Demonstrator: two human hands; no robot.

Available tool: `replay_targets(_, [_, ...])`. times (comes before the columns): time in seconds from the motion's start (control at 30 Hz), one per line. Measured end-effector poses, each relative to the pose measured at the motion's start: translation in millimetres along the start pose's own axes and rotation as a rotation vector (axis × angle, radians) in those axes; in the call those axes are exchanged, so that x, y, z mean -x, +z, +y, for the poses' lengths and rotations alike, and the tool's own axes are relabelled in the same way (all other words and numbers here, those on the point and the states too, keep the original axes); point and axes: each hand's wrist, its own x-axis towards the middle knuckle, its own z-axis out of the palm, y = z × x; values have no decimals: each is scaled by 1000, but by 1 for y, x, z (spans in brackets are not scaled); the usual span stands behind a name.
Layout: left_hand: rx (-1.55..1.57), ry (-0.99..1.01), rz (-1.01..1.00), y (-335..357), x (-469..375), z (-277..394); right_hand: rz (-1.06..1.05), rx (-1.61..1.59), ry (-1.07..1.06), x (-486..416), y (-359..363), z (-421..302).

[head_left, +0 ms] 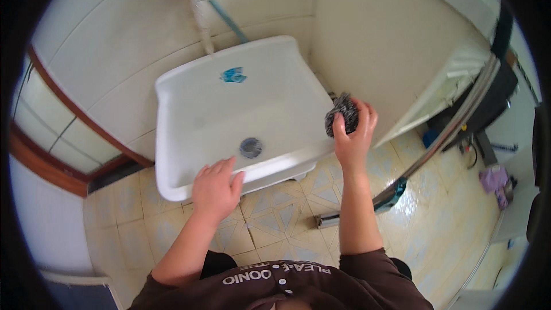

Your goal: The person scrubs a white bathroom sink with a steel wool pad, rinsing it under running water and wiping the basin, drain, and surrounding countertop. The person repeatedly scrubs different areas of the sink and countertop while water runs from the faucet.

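A white basin (284,103), likely a mop sink, stands before me with a round drain (250,148) near its front wall. My left hand (217,187) rests over the front rim with its fingers spread, holding nothing. At the right rim, my right hand (357,133) grips a dark grey scouring pad (344,114), thumb on one side and fingers on the other. The pad is at the edge of the basin; whether it presses on the rim is hard to tell. A torn blue sticker (233,75) clings to the back inner wall.
Behind the basin, a plastic-wrapped pole (198,13) and a teal handle (228,21) lean on the tiled wall. A squeegee-type mop (387,198) slants across the patterned floor (275,224) at right. A brown door frame (77,112) lies left; a purple bag (495,181) sits far right.
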Motion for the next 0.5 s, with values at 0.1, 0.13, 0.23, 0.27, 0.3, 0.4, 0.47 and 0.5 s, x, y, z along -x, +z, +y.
replay_targets(0.1, [500,-161,-133,-14,-21,-9,-366,43,-44,3,17,-27])
replay_targets(0.13, [719,-228,-187,-17,-33,-14,-430,165,-51,7,23,-31])
replay_targets(0.23, [1705,-690,-268,-22,-122,-35,-479,329,-29,16,33,-34])
replay_targets(0.27, [1874,-851,-204,-19,-159,-41,-448,370,-8,17,35,-33])
replay_targets(0.3, [1997,-907,-37,-10,-194,-46,-465,352,-19,18,34,-32])
replay_targets(0.4, [2220,-1020,218,29,-271,-58,-440,373,-52,16,32,-32])
replay_targets(0.47, [2436,-1007,293,53,-301,-61,-441,344,-37,15,30,-33])
replay_targets(0.5, [2516,-1045,335,62,-307,-63,-441,326,-35,15,30,-34])
